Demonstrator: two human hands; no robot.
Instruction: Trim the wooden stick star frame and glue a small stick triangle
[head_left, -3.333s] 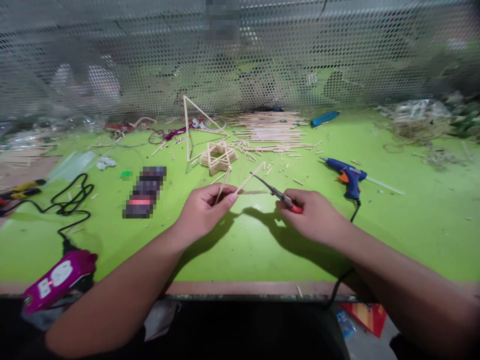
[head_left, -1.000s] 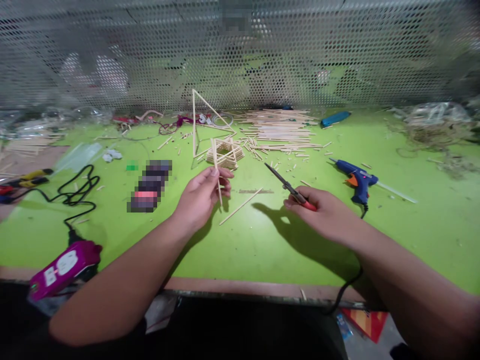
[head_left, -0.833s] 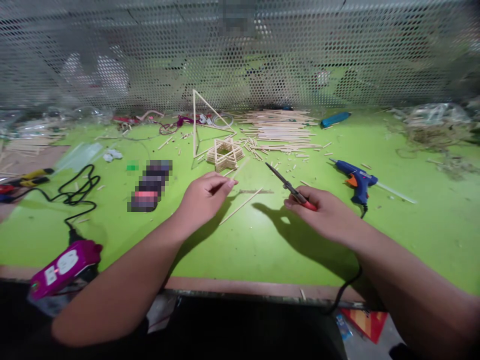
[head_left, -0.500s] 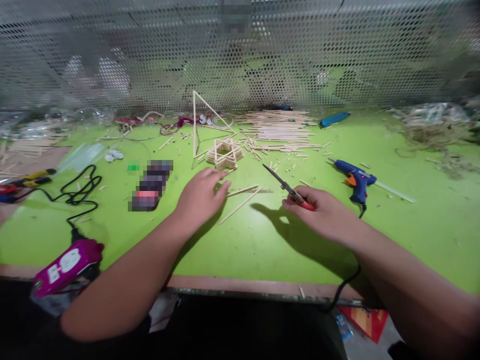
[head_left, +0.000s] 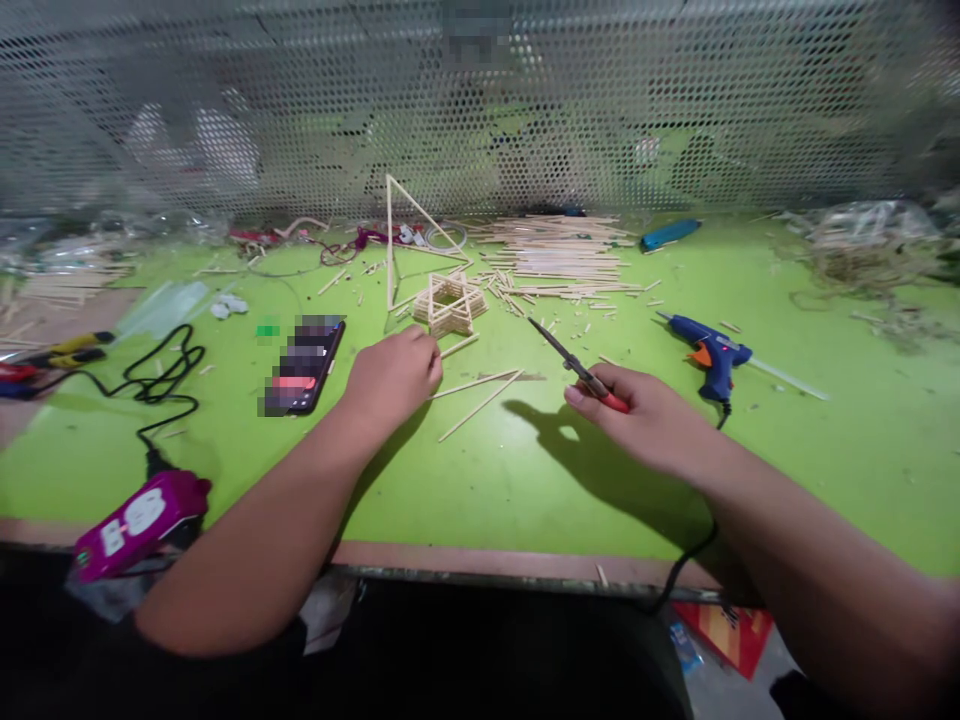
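Note:
My left hand [head_left: 396,375] is closed, its curled fingers on the near end of a short wooden stick [head_left: 461,345]. Just beyond that stick sits a star-shaped stack of glued sticks [head_left: 450,305]. Two loose thin sticks, one of them the lower stick [head_left: 480,406], lie on the table to the right of my left hand. In my right hand [head_left: 645,410] are slim-nosed pliers [head_left: 574,365] with a red handle. Their closed-looking tips point up and left, held above the table. Behind the star stands a triangle frame of sticks [head_left: 389,245].
A blue glue gun [head_left: 709,355] lies at right, its cord running to the front edge. A phone [head_left: 319,375] lies left of my left hand. Many sticks [head_left: 559,255] are piled at the back, near a teal-handled tool [head_left: 670,236]. A magenta power box [head_left: 142,525] is front left.
My left hand has drawn slightly left and its fingers have curled in, showing more of the sticks beside it. My right hand holds the pliers almost unmoved.

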